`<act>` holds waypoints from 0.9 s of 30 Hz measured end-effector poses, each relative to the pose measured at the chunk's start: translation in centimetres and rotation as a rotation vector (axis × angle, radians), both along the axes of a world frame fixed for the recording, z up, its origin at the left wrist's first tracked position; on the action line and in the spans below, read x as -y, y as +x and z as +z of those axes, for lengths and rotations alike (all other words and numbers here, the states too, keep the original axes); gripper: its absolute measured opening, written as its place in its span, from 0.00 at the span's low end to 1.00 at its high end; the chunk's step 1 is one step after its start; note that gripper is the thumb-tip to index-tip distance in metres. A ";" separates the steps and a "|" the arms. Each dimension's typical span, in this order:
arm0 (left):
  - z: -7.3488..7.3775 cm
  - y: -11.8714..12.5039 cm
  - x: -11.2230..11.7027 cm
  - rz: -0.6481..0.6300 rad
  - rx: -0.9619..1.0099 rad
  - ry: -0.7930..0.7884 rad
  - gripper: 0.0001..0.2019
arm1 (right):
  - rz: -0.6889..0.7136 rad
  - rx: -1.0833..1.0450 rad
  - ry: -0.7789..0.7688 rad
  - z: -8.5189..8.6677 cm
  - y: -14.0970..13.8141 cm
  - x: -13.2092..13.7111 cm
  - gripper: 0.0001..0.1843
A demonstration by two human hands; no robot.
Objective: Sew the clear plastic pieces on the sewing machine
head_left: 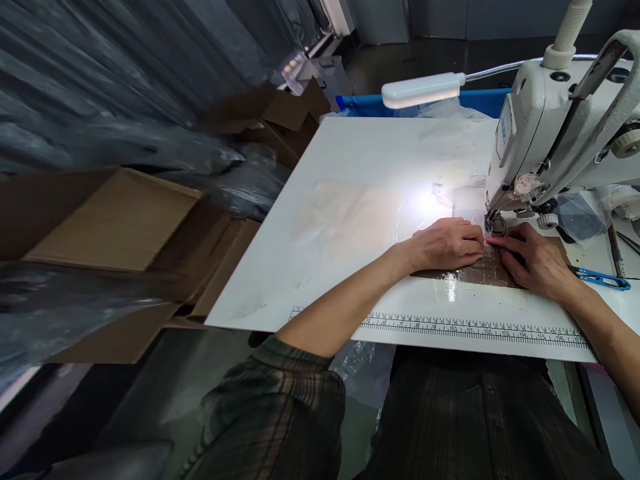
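Forearms reach forward over a white table [350, 160]; left hand [450, 244] lies palm down, fingers curled, right hand [537, 262] points inward; both touch a shiny brown sheet [457, 275] beside the sewing machine's [537, 127] needle area; whether either pinches it, I cannot tell.

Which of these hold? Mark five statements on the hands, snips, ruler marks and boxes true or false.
1. The left hand and right hand are both close to the needle end of the sewing machine. True.
2. The blue snips lie to the left of the left hand. False: they are on the other side, by the right wrist.
3. A brown sheet lies partly under the hands. True.
4. The ruler marks run along the far edge of the table. False: they run along the near edge.
5. Cardboard boxes stand left of the table. True.
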State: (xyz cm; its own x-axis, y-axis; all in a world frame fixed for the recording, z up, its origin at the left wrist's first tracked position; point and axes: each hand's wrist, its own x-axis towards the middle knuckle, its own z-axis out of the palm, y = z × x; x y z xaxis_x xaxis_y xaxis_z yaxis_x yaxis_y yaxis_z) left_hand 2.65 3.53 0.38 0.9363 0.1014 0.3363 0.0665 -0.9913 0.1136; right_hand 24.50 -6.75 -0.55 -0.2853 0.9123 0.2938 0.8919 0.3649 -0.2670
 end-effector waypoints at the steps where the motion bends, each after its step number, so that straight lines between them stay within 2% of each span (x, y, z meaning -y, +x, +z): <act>1: 0.0 0.0 0.0 -0.003 0.009 0.013 0.14 | 0.001 -0.003 0.004 0.0 0.1 0.0 0.21; 7: -0.1 -0.3 -0.1 -0.058 0.045 0.040 0.13 | 0.088 -0.016 0.014 0.1 0.5 0.0 0.21; 14: -0.2 -0.2 -0.2 -0.052 0.036 0.075 0.15 | 0.055 -0.015 0.019 0.3 0.4 0.0 0.22; 22: 0.3 0.0 0.3 -0.017 -0.023 0.146 0.16 | 0.114 0.044 0.052 0.3 0.5 0.1 0.20; 27: 0.5 -0.3 0.3 -0.043 -0.016 0.121 0.13 | 0.082 0.107 0.072 0.4 0.2 0.2 0.20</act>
